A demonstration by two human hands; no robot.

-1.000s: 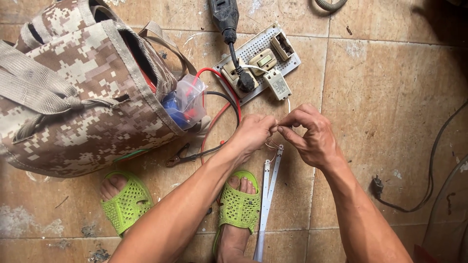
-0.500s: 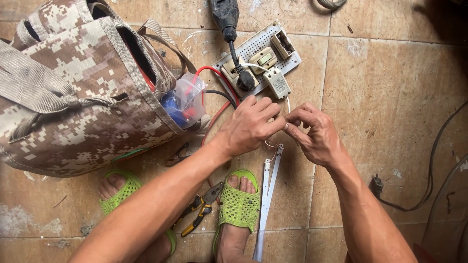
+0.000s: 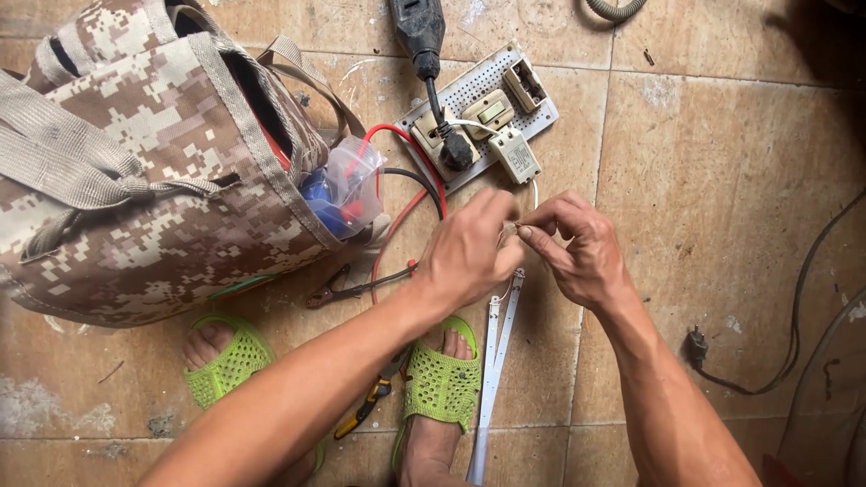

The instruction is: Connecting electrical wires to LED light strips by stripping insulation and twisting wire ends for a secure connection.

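My left hand point(image 3: 469, 252) and my right hand point(image 3: 577, 248) meet fingertip to fingertip over the tiled floor, both pinching a thin white wire point(image 3: 535, 191) that runs up to a small white adapter point(image 3: 514, 155). The adapter sits on a white perforated board point(image 3: 462, 90) fitted with sockets and a switch. A black plug point(image 3: 454, 149) with its cord is pushed into one socket. Below my hands a long narrow white strip point(image 3: 492, 379) lies on the floor. The wire end itself is hidden between my fingers.
A camouflage tool bag point(image 3: 144, 180) stands open at left, a clear plastic bag point(image 3: 347, 185) spilling from it. Red and black leads point(image 3: 397, 216) curl beside it. Yellow-handled pliers point(image 3: 365, 410) lie by my green sandals point(image 3: 442, 388). A black plug and cable point(image 3: 699, 347) lie at right.
My left forearm has swung right, uncovering the left sandal and the pliers. Both hands have stayed together on the wire, shifting slightly up.
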